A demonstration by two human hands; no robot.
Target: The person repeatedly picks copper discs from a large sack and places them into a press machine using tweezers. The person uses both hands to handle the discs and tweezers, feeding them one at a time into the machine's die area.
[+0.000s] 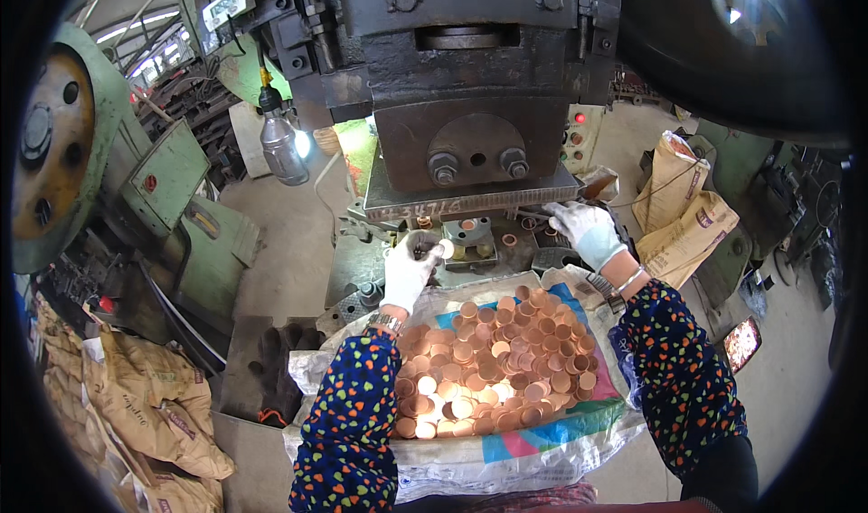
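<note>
My left hand (411, 264), in a white glove with darkened fingertips, pinches a round metal disc (447, 248) just left of the die block (470, 249). To the right, my gloved right hand (589, 233) is closed around the end of a thin dark metal tool (532, 214) pointing toward the die; its exact kind is unclear. Beneath my wrists lies a large heap of copper discs (497, 355) on a plastic sheet (542, 445). A ring-shaped piece (509, 239) rests on the press bed between my hands.
The heavy press ram (470, 115) hangs right above the die. A lit lamp (284, 147) hangs to its left, and a control panel (579, 138) sits at its right. Paper sacks (683, 215) stand at right; more sacks (154, 395) lie at lower left. Dark gloves (280, 364) lie beside the sheet.
</note>
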